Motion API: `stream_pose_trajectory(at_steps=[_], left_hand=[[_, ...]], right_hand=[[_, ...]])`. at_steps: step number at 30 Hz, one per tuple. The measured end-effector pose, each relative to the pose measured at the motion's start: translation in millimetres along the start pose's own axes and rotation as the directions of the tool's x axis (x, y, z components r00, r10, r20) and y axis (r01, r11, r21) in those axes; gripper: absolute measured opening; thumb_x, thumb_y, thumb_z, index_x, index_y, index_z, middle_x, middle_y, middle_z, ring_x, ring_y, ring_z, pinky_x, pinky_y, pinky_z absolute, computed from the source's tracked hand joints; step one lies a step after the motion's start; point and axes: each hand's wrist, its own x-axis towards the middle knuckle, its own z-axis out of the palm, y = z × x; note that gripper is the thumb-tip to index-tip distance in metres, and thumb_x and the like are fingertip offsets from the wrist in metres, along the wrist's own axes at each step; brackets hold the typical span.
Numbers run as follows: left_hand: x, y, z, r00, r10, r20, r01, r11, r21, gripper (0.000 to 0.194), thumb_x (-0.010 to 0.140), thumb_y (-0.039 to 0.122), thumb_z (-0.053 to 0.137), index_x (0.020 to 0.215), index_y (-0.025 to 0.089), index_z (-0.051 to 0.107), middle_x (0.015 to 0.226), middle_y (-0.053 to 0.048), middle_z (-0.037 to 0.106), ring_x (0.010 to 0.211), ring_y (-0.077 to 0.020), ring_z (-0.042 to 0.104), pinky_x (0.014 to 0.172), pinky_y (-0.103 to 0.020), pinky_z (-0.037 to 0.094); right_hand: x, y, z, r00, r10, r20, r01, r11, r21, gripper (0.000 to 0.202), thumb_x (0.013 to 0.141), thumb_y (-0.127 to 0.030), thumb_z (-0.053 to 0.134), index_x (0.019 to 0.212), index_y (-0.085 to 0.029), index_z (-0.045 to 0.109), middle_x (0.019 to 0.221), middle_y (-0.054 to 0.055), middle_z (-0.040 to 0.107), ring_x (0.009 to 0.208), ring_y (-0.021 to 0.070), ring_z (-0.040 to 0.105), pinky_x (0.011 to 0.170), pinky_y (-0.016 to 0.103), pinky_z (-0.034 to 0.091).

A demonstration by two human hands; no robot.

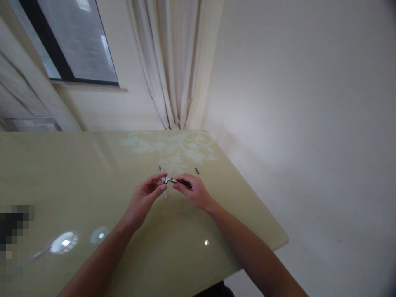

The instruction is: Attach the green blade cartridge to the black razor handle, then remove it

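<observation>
My right hand (193, 192) is closed around the dark handle of a small tool (170, 180) with a silvery metal head, perhaps a razor. The head points left, and the thumb and fingertips of my left hand (145, 198) pinch its end. Behind and below the head, a thin white stick (165, 195) with a dark tip lies on the table, partly hidden by my left fingers. A small dark green piece (197, 170) rests on the table just beyond my right hand.
The glossy pale green table (173, 243) has its right edge beside my right forearm. Light reflections show at the lower left, near a blurred dark shape (12, 225). Beyond are a curtain (173, 62), a window (80, 41) and a bare wall (293, 103).
</observation>
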Motion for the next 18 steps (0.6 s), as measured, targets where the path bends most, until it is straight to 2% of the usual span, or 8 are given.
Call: stream_pose_trajectory(at_steps=[3,5,8,11,13,15,18], left_hand=[[0,1,-0.9,0.999,-0.014,-0.029,0.015,0.999,0.028,0.048,0.076,0.050,0.086,0.116,0.026,0.079,0.086,-0.001,0.066,0.079,-0.0148,0.057,0.074,-0.025,0.046],[1,1,-4.2,0.996,-0.014,-0.094,0.018,0.999,0.044,0.045,0.075,0.055,0.085,0.107,0.023,0.080,0.083,-0.001,0.067,0.073,-0.0140,0.054,0.067,-0.024,0.043],[6,-4,-12.4,0.982,-0.002,-0.191,0.024,0.993,0.113,0.044,0.074,0.061,0.083,0.092,0.021,0.079,0.082,-0.003,0.071,0.071,-0.0152,0.055,0.065,-0.026,0.040],[10,-9,-19.5,0.986,0.051,-0.158,0.003,0.945,0.326,0.045,0.079,0.065,0.073,0.087,0.021,0.079,0.084,-0.006,0.075,0.075,-0.0203,0.061,0.068,-0.029,0.042],[10,-13,-21.3,0.988,0.119,-0.094,-0.052,0.847,0.528,0.043,0.086,0.061,0.064,0.083,0.021,0.078,0.082,-0.006,0.075,0.071,-0.0206,0.060,0.067,-0.030,0.041],[9,-16,-20.5,0.986,0.167,-0.025,-0.100,0.693,0.714,0.041,0.093,0.055,0.055,0.078,0.022,0.074,0.078,-0.004,0.072,0.065,-0.0191,0.056,0.065,-0.030,0.039],[6,-19,-16.3,0.989,0.147,0.037,-0.105,0.490,0.865,0.043,0.098,0.052,0.048,0.073,0.022,0.066,0.074,-0.003,0.068,0.065,-0.0189,0.056,0.065,-0.030,0.036]], right_hand=[[5,3,-6,1.000,0.017,-0.022,-0.017,1.000,0.017,0.026,0.095,-0.042,0.071,0.103,-0.017,0.077,0.089,0.004,0.074,0.076,0.0149,0.062,0.071,0.026,0.046],[11,11,-19,0.990,0.084,-0.109,-0.075,0.994,0.083,0.031,0.095,-0.046,0.068,0.104,-0.017,0.075,0.083,0.003,0.072,0.069,0.0137,0.059,0.065,0.025,0.045],[19,33,-52,0.930,0.176,-0.324,-0.135,0.980,0.143,0.039,0.094,-0.051,0.062,0.106,-0.015,0.072,0.079,0.004,0.070,0.060,0.0124,0.053,0.058,0.025,0.043],[20,57,-88,0.868,0.276,-0.414,-0.271,0.960,0.071,0.039,0.093,-0.050,0.060,0.101,-0.013,0.070,0.078,0.007,0.073,0.061,0.0141,0.055,0.060,0.027,0.044],[16,71,-107,0.814,0.366,-0.452,-0.405,0.914,0.011,0.036,0.092,-0.047,0.059,0.101,-0.013,0.067,0.078,0.008,0.076,0.063,0.0157,0.059,0.062,0.027,0.045],[12,80,-118,0.772,0.411,-0.486,-0.514,0.852,-0.096,0.031,0.093,-0.043,0.058,0.100,-0.014,0.067,0.081,0.008,0.077,0.069,0.0169,0.063,0.066,0.027,0.046],[11,87,-124,0.734,0.413,-0.538,-0.605,0.757,-0.244,0.025,0.094,-0.036,0.057,0.096,-0.016,0.071,0.091,0.009,0.078,0.083,0.0190,0.069,0.075,0.028,0.047]])
